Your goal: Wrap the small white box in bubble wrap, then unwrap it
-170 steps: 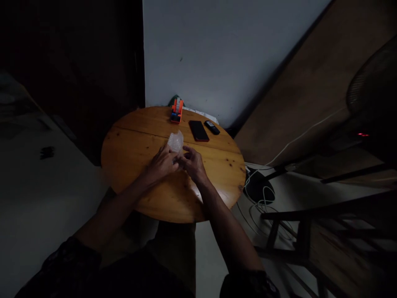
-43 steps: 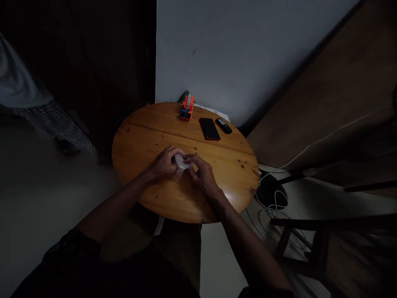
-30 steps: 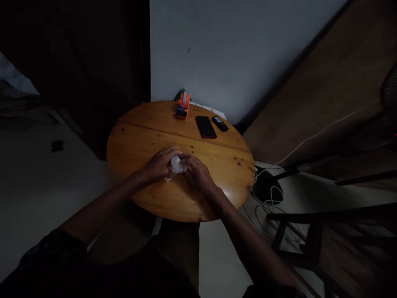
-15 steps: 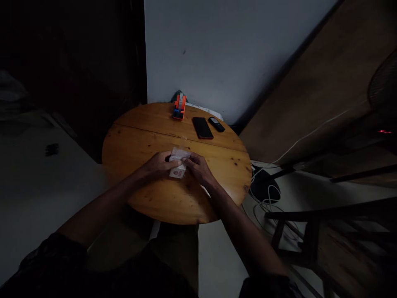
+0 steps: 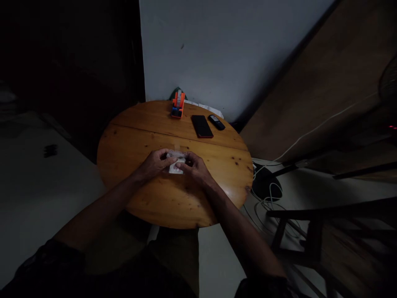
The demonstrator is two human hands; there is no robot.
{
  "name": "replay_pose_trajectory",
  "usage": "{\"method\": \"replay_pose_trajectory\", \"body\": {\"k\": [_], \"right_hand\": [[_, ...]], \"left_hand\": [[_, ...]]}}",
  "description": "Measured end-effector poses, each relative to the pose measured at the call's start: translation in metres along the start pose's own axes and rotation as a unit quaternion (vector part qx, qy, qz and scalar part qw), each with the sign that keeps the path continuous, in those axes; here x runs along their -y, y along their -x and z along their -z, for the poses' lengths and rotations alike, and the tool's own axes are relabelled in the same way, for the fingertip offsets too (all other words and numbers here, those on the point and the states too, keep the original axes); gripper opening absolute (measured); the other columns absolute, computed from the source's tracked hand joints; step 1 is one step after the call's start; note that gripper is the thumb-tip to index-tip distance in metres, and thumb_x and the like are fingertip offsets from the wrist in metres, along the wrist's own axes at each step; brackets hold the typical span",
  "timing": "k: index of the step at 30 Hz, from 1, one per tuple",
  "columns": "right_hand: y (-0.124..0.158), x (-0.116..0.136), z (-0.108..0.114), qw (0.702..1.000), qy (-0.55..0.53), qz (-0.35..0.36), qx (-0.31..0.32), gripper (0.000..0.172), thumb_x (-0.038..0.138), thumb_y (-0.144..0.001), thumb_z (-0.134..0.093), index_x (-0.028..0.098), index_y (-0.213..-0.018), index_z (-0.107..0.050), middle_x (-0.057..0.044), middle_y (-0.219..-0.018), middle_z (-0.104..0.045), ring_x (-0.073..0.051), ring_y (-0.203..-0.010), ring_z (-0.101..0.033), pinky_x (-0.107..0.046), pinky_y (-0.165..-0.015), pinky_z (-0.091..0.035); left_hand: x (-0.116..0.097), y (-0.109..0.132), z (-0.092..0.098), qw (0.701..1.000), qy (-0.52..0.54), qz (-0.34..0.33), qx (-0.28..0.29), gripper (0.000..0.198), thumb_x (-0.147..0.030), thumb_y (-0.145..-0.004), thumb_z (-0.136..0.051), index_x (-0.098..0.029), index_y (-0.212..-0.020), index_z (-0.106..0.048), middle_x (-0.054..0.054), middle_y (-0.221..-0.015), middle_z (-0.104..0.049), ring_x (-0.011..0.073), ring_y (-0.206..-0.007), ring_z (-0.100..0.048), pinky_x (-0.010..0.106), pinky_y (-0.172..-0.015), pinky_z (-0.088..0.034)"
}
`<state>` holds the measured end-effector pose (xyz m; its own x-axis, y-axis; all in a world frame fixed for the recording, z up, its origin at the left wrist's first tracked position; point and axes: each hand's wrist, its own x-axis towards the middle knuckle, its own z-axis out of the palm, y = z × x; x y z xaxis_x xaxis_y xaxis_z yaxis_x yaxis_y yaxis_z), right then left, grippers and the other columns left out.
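A small white box (image 5: 175, 169) with a faint reddish mark is held over the middle of a round wooden table (image 5: 149, 203). My left hand (image 5: 156, 162) grips its left side, thumb laid across the top. From the right, my right hand (image 5: 196, 167) closes on the same box, its thumb pressed on the front face. Whitish, see-through wrapping (image 5: 176, 153) shows at the box's far side, between my fingers. The fingertips behind the box are partly hidden.
Toward the table's back stand an orange tape dispenser (image 5: 178, 105), a dark phone-like slab (image 5: 202, 126) and a black keypad phone (image 5: 216, 122). A wall rises behind. Loose white cables (image 5: 271, 198) lie on the floor at right, near a dark wooden chair (image 5: 310, 236).
The box has tilted, and its marked face looks different. My right thumb has shifted down and left onto the front face. The view has moved slightly.
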<state>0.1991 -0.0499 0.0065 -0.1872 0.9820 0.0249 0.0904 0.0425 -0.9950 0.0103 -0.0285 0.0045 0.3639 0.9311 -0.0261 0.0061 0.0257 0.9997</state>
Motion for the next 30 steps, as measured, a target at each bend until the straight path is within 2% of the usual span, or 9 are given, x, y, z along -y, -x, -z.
{"method": "replay_pose_trajectory", "body": {"k": [5, 11, 14, 19, 23, 30], "right_hand": [[-0.003, -0.002, -0.001, 1.0, -0.017, -0.009, 0.008, 0.048, 0.049, -0.061, -0.085, 0.019, -0.09, -0.063, 0.0, -0.083, -0.067, -0.017, -0.076, -0.062, -0.029, -0.071, -0.048], [-0.003, -0.001, -0.001, 0.999, 0.027, -0.035, 0.014, 0.046, 0.05, -0.062, -0.083, 0.016, -0.087, -0.067, -0.002, -0.078, -0.068, -0.018, -0.073, -0.062, -0.028, -0.065, -0.046], [-0.001, 0.001, 0.0, 0.997, 0.068, -0.03, 0.013, 0.045, 0.052, -0.064, -0.08, 0.015, -0.087, -0.068, -0.002, -0.078, -0.067, -0.017, -0.072, -0.06, -0.027, -0.064, -0.044], [0.0, 0.003, 0.003, 0.991, 0.135, 0.008, 0.006, 0.043, 0.058, -0.076, -0.068, 0.016, -0.082, -0.067, -0.001, -0.074, -0.063, -0.017, -0.072, -0.056, -0.027, -0.065, -0.042], [-0.008, 0.003, 0.005, 0.996, 0.089, 0.005, 0.007, 0.045, 0.061, -0.08, -0.063, 0.016, -0.081, -0.066, -0.001, -0.074, -0.061, -0.016, -0.071, -0.055, -0.027, -0.064, -0.041], [-0.03, 0.005, -0.002, 1.0, 0.002, -0.014, 0.007, 0.046, 0.061, -0.067, -0.074, 0.018, -0.072, -0.061, 0.002, -0.065, -0.054, -0.011, -0.06, -0.048, -0.025, -0.058, -0.038]], "left_hand": [[-0.002, 0.001, 0.001, 1.0, 0.0, -0.004, 0.018, 0.052, -0.038, -0.069, -0.076, -0.013, -0.113, -0.067, 0.008, -0.103, -0.074, 0.0213, -0.089, -0.068, 0.03, -0.074, -0.053], [-0.004, 0.006, 0.001, 0.999, -0.009, 0.038, 0.019, 0.059, -0.039, -0.067, -0.074, -0.012, -0.119, -0.066, 0.007, -0.099, -0.073, 0.0189, -0.079, -0.067, 0.026, -0.063, -0.052], [-0.004, 0.006, 0.0, 0.999, -0.045, 0.024, 0.009, 0.062, -0.036, -0.069, -0.071, -0.012, -0.125, -0.064, 0.007, -0.105, -0.073, 0.0201, -0.086, -0.068, 0.026, -0.068, -0.053], [0.0, 0.003, -0.001, 0.999, -0.035, 0.018, -0.014, 0.081, -0.034, -0.068, -0.07, -0.007, -0.142, -0.05, 0.015, -0.123, -0.069, 0.0248, -0.102, -0.068, 0.03, -0.079, -0.055], [0.002, 0.003, -0.001, 1.0, -0.012, 0.016, 0.003, 0.082, -0.029, -0.067, -0.07, -0.011, -0.145, -0.048, 0.014, -0.122, -0.07, 0.0226, -0.096, -0.069, 0.03, -0.076, -0.055], [0.006, 0.002, 0.001, 1.0, -0.015, 0.0, 0.002, 0.079, -0.027, -0.068, -0.069, -0.012, -0.143, -0.051, 0.012, -0.12, -0.07, 0.0231, -0.101, -0.068, 0.032, -0.084, -0.055]]}}
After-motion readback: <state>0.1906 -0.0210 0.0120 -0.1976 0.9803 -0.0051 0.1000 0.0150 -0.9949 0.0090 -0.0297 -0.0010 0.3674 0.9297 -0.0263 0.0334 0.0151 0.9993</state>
